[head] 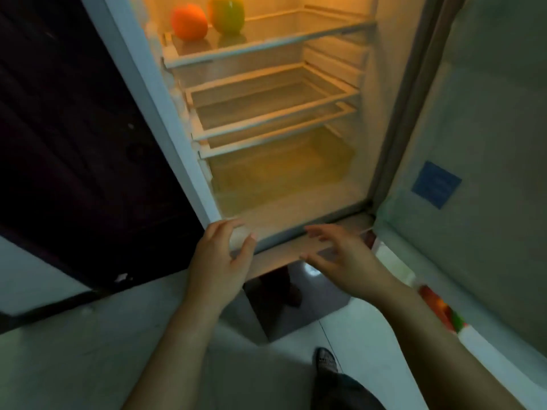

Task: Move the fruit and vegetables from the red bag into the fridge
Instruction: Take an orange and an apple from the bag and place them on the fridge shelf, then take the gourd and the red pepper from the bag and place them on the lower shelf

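The lit fridge stood open, orange fruit and green fruit on its top shelf. At its sill the left hand gripped a pale round item; the right hand spread empty.

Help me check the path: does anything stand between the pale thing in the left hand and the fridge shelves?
Nothing visible blocks the pale thing. The door stands open, the lower shelves look bare, and the orange fruit and green fruit sit on the top shelf. The right hand hovers aside.
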Demonstrator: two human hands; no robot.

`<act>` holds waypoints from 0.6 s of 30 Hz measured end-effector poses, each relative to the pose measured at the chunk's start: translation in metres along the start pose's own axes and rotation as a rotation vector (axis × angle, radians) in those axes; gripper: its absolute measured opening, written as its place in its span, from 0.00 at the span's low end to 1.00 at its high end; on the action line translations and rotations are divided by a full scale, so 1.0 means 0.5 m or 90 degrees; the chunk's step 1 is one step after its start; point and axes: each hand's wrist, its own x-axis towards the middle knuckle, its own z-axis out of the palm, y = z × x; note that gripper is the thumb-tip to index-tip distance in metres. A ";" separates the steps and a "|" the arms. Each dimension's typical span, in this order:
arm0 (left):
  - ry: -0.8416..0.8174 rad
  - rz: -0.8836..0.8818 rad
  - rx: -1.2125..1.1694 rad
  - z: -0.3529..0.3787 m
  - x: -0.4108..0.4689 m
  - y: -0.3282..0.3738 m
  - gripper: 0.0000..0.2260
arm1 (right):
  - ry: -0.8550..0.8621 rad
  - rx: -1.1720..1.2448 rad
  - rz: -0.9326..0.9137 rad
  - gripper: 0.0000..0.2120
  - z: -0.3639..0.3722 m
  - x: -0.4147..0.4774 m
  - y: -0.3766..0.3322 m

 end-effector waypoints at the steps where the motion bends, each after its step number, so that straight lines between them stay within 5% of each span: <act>1: -0.022 0.000 -0.019 0.010 -0.018 -0.002 0.16 | 0.005 -0.010 0.014 0.24 0.003 -0.030 0.004; 10: -0.272 0.082 -0.040 0.152 -0.138 0.074 0.18 | 0.140 -0.075 0.273 0.26 -0.064 -0.309 0.059; 18: -0.421 0.246 0.008 0.255 -0.231 0.260 0.16 | 0.157 -0.028 0.378 0.26 -0.105 -0.528 0.107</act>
